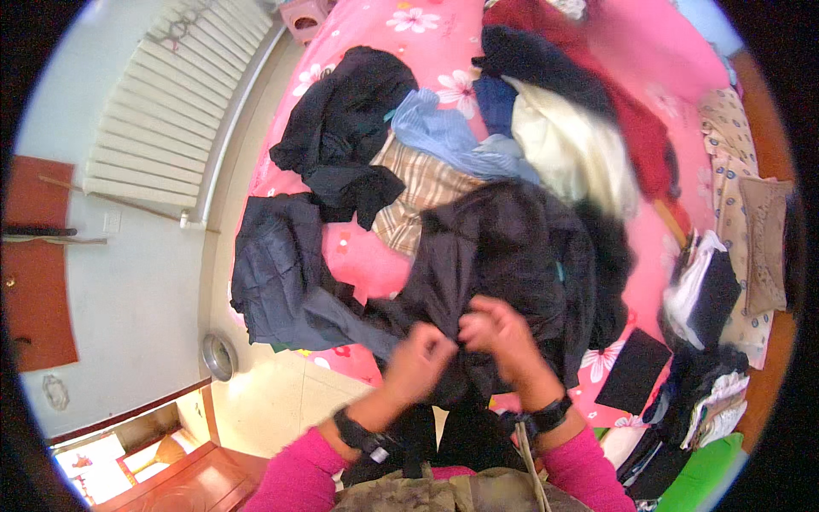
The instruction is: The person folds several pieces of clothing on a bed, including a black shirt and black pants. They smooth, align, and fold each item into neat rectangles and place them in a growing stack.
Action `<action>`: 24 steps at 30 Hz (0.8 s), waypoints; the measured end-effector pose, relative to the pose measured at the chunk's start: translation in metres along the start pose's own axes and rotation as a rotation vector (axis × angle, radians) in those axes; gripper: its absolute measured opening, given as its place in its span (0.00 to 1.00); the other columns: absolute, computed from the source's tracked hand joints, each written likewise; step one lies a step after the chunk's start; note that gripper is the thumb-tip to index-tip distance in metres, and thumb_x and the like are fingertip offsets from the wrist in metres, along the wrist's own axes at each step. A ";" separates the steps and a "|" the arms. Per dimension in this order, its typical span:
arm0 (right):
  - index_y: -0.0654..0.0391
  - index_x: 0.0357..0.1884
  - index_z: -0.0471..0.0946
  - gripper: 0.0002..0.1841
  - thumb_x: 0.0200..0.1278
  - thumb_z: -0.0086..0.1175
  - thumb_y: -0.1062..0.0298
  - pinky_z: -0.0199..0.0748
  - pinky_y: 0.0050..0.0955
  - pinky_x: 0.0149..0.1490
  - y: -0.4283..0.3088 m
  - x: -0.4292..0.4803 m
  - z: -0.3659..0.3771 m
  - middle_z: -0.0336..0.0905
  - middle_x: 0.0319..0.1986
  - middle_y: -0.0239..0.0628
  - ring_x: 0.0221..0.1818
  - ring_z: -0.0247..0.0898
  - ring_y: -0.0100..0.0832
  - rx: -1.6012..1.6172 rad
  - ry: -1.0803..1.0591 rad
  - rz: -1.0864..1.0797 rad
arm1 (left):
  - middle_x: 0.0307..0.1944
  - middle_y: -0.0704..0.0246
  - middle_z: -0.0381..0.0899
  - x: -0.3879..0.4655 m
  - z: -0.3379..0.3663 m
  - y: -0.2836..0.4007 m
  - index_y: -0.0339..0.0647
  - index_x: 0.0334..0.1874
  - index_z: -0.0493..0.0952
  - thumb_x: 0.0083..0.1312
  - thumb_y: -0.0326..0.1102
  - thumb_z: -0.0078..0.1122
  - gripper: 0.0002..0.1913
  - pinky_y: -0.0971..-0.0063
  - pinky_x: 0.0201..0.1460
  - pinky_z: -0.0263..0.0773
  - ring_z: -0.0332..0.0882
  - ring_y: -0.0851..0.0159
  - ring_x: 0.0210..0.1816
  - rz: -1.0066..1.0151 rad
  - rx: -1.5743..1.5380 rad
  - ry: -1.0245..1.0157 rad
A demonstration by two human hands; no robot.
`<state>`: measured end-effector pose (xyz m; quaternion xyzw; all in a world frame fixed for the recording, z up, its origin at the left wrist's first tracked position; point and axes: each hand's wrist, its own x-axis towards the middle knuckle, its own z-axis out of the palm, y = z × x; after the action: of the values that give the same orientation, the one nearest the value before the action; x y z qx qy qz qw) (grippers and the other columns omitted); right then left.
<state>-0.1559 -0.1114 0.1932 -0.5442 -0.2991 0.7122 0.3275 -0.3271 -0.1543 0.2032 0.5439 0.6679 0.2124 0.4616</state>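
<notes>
A large black garment [512,256], possibly a jacket, is spread over the near part of the bed in front of me. My left hand [422,358] is closed on its near edge, thumb against curled fingers. Close beside it, my right hand [500,333] has its fingers bent around the same dark cloth; both hands are slightly blurred. Dark grey trousers [275,262] lie to the left, one leg reaching toward my left hand. Beyond the black garment are a tan plaid cloth [425,176] and a light blue striped shirt [435,131].
The bed has a pink flowered sheet [349,246]. Another black garment [349,109], a cream garment [563,141] and a red garment [640,137] lie farther back. Folded clothes [713,397] are stacked at right. A metal basin [219,356] stands by the left wall, below a radiator [160,109].
</notes>
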 end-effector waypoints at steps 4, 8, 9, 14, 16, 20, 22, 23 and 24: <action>0.61 0.54 0.72 0.23 0.53 0.57 0.75 0.73 0.27 0.43 0.043 -0.066 -0.023 0.76 0.40 0.36 0.37 0.72 0.27 0.112 0.163 0.345 | 0.47 0.56 0.77 -0.065 0.060 0.027 0.42 0.48 0.72 0.63 0.41 0.57 0.14 0.62 0.46 0.74 0.77 0.49 0.45 0.242 -0.026 -0.386; 0.62 0.54 0.71 0.21 0.56 0.46 0.78 0.76 0.31 0.42 0.060 -0.108 -0.086 0.77 0.41 0.40 0.37 0.74 0.31 0.299 0.373 0.155 | 0.42 0.62 0.79 -0.072 0.057 0.025 0.41 0.41 0.77 0.63 0.37 0.57 0.10 0.67 0.46 0.73 0.79 0.56 0.44 0.292 -0.021 -0.631; 0.62 0.55 0.70 0.21 0.57 0.44 0.78 0.76 0.32 0.43 0.062 -0.119 -0.101 0.77 0.41 0.41 0.38 0.75 0.33 0.401 0.432 0.183 | 0.40 0.61 0.79 -0.065 0.052 0.023 0.41 0.41 0.77 0.62 0.36 0.57 0.09 0.66 0.45 0.73 0.78 0.54 0.43 0.381 -0.009 -0.473; 0.62 0.52 0.70 0.21 0.53 0.55 0.79 0.75 0.32 0.49 0.070 -0.187 -0.146 0.77 0.43 0.38 0.41 0.74 0.32 0.425 0.383 0.030 | 0.50 0.60 0.75 0.000 0.038 0.020 0.44 0.50 0.74 0.60 0.28 0.53 0.15 0.64 0.52 0.70 0.73 0.51 0.52 0.460 0.312 -0.184; 0.62 0.52 0.71 0.23 0.50 0.59 0.81 0.73 0.30 0.51 0.073 -0.215 -0.155 0.77 0.43 0.36 0.42 0.74 0.29 0.280 0.377 -0.003 | 0.57 0.59 0.70 0.028 0.055 0.025 0.48 0.55 0.71 0.58 0.26 0.53 0.20 0.62 0.57 0.67 0.68 0.51 0.58 0.634 0.540 -0.132; 0.62 0.49 0.73 0.22 0.48 0.61 0.82 0.72 0.27 0.51 0.074 -0.263 -0.163 0.77 0.42 0.34 0.42 0.73 0.26 0.175 0.373 -0.042 | 0.61 0.60 0.66 0.073 0.117 0.033 0.54 0.57 0.70 0.56 0.28 0.55 0.24 0.59 0.62 0.61 0.63 0.52 0.63 1.041 0.818 -0.129; 0.63 0.48 0.73 0.21 0.48 0.60 0.82 0.72 0.26 0.51 0.069 -0.284 -0.166 0.78 0.42 0.34 0.42 0.74 0.25 0.321 0.415 -0.039 | 0.61 0.63 0.67 0.076 0.149 0.031 0.55 0.55 0.71 0.55 0.29 0.54 0.23 0.57 0.65 0.57 0.61 0.54 0.65 1.082 0.855 -0.255; 0.63 0.48 0.74 0.21 0.48 0.60 0.81 0.72 0.25 0.51 0.064 -0.296 -0.166 0.78 0.41 0.34 0.41 0.74 0.25 0.393 0.435 -0.037 | 0.61 0.64 0.68 0.072 0.162 0.029 0.54 0.54 0.72 0.55 0.29 0.53 0.21 0.56 0.65 0.56 0.61 0.55 0.65 1.044 0.839 -0.341; 0.64 0.46 0.75 0.18 0.49 0.59 0.81 0.73 0.25 0.50 0.059 -0.306 -0.166 0.79 0.40 0.34 0.40 0.75 0.25 0.422 0.494 -0.003 | 0.60 0.65 0.69 0.068 0.173 0.029 0.53 0.52 0.73 0.55 0.30 0.53 0.20 0.55 0.65 0.56 0.61 0.56 0.65 0.996 0.855 -0.431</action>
<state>0.0561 -0.3774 0.2863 -0.6202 -0.0570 0.6045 0.4966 -0.1635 -0.1205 0.1163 0.9501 0.2572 0.0043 0.1765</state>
